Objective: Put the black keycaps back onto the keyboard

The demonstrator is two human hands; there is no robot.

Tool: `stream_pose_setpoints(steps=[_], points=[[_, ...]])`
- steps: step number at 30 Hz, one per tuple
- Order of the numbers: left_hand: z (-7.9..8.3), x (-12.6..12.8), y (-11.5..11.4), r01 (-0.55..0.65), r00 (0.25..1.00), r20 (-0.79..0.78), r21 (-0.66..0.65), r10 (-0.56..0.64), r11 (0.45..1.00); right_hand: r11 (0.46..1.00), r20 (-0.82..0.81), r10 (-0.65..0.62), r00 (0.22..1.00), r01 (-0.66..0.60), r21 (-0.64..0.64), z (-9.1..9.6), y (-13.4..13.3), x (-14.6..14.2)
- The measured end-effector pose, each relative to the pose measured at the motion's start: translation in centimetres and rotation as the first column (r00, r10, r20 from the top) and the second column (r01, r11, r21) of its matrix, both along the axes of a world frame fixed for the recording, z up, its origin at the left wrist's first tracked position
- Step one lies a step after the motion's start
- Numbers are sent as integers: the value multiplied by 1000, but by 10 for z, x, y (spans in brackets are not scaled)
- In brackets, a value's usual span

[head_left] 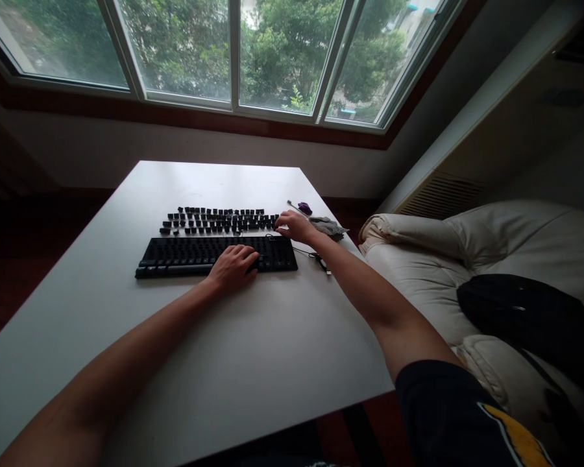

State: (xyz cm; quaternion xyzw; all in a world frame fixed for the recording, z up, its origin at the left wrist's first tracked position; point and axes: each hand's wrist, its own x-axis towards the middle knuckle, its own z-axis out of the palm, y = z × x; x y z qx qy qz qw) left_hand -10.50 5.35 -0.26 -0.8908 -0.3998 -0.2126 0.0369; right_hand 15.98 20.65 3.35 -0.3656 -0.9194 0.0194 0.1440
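Note:
A black keyboard (189, 250) lies across the white table. My left hand (232, 264) rests flat on its right half, fingers stretched over the keys and holding nothing. Behind the keyboard, loose black keycaps (214, 222) stand in uneven rows. At the right end of these rows is my right hand (294, 227), its thumb and fingertips bent together around a keycap, which is mostly hidden. A black cable with a USB plug (328, 271) lies to the right of the keyboard, below my right forearm.
Beside my right wrist lie a grey cloth (328, 227), a small purple item (304, 208) and a thin stick (294, 207). The white table (253, 350) ends near a cream sofa (409, 272) bearing a black bag (525, 318). Windows (185, 52) stand behind.

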Motion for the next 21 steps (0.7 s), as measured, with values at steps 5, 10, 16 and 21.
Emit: stream_pose_setpoints(steps=[5,10,16,21], points=[[-1,-1,1,1,1000,-1,10,-1,1000,990,-37,139,990,-140,-32,15,-51,3],[0,1,2,-5,1000,10,15,5,1000,974,51,183,982,-174,-147,14,-86,-4],[-1,0,2,-9,1000,12,17,9,1000,983,131,137,982,-118,-144,12,-89,-10],[0,0,1,-11,1000,-1,13,11,1000,983,194,136,972,-109,-145,18,-89,-10]])
